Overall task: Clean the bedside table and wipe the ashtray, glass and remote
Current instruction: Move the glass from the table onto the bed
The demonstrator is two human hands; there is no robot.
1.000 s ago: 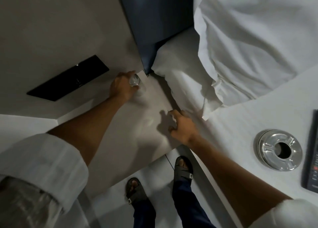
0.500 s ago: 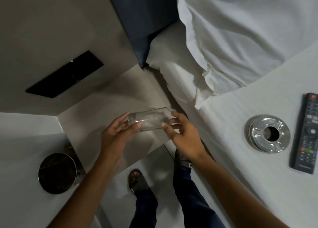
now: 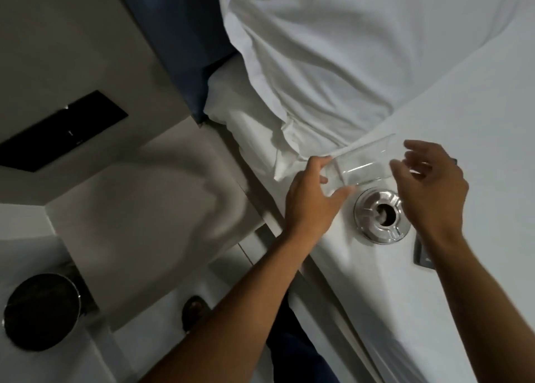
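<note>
Clear glass [image 3: 362,165] held on its side in the air above the bed [image 3: 477,122], near the mattress edge and just over the ashtray [image 3: 382,216]. Its base end sits in the left hand [image 3: 312,203]; the open end points toward the right hand [image 3: 428,188].

Left hand: fingers curled around the base of the glass, thumb underneath, gripping it. Right hand: fingers spread and loose at the rim end. Whether they touch the glass cannot be told; motion blur there.

Ashtray: round, shiny metal, dark hole in the middle, lying flat on the white sheet between the two wrists. Right hand partly covers its far side.

Remote [image 3: 422,255]: only a dark grey corner shows on the sheet, beside the right forearm, which hides the rest.

Bedside table [image 3: 144,197]: pale beige top, left of the bed, nothing visible on it. A black panel [image 3: 63,131] is set in the wall above it. Dark blue headboard [image 3: 179,35] rises behind the table corner and the pillow [image 3: 347,49], which is large, white and creased, filling the upper part of the view.

Floor level: a dark round bin [image 3: 40,310] stands at lower left, beside the table. One sandalled foot [image 3: 195,310] shows on the pale floor between table and bed.
</note>
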